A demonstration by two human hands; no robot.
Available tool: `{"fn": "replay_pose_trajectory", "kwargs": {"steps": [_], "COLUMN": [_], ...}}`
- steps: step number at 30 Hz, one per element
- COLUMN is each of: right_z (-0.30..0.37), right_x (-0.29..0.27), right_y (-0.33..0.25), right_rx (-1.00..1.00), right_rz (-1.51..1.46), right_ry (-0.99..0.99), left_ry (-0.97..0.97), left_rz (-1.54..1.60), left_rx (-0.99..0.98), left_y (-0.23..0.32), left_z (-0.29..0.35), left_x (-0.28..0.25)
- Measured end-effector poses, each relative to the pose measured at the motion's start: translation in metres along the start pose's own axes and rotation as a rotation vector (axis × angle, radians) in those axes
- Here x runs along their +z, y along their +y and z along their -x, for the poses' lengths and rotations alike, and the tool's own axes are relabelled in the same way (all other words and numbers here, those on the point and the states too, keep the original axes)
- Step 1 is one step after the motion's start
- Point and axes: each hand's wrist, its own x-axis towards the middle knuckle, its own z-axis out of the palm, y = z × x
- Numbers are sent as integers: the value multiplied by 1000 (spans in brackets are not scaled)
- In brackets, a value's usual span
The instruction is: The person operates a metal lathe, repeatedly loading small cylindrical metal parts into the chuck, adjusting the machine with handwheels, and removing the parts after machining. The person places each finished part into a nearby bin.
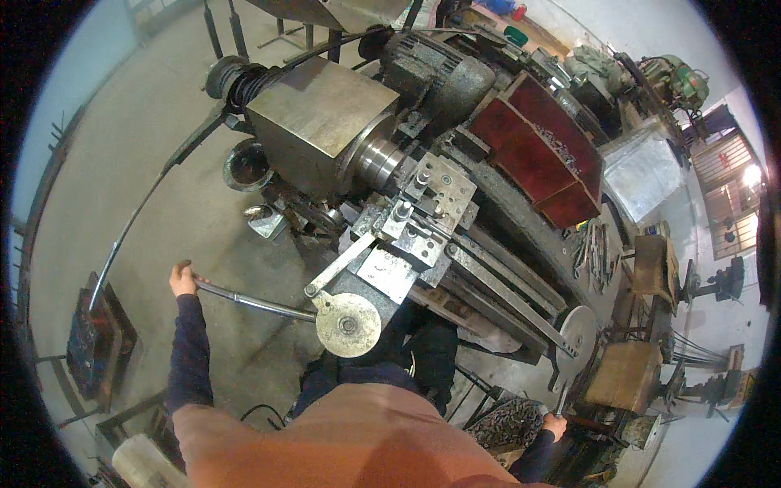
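My left hand (185,278) is closed around the end of a long metal lever (256,301), which runs to a round metal disc (348,325) at the front of a small lathe. Low on the right, my right hand (555,426) grips another lever (562,397), below a second disc (578,329) at the end of the machine bed. Between them lie the slide and its tool blocks (439,195), facing the shiny round spindle (379,163). That spindle sticks out of the boxy headstock (321,102). Any workpiece in it is too small to make out.
A red metal box (521,134) holding small metal pieces stands behind the bed, near an electric motor (439,73). Several wrenches (596,252) lie to its right. A container of small metal parts (506,423) sits beside my right arm. A flexible hose (134,215) arches on the left.
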Motion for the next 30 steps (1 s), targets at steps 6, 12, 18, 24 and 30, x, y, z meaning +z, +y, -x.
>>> {"fn": "replay_pose_trajectory", "kwargs": {"steps": [6, 12, 18, 24, 30], "right_z": [-5, 2, 17, 22, -50], "right_x": [13, 8, -6, -10, 2], "right_y": [8, -3, -16, -14, 11], "right_rx": [18, 68, 58, 32, -140], "right_rz": [24, 37, 21, -5, 207], "right_ry": [1, -38, -14, 0, 106], "left_ry": [5, 15, -28, -14, 204], "left_rz": [-14, -4, 1, -103, 192], "left_rx": [7, 10, -2, 32, -323], "left_y": [9, 1, -2, 18, 36], "left_z": [-6, -16, -21, -8, 31], "left_x": [13, 16, 13, 14, 53]}}
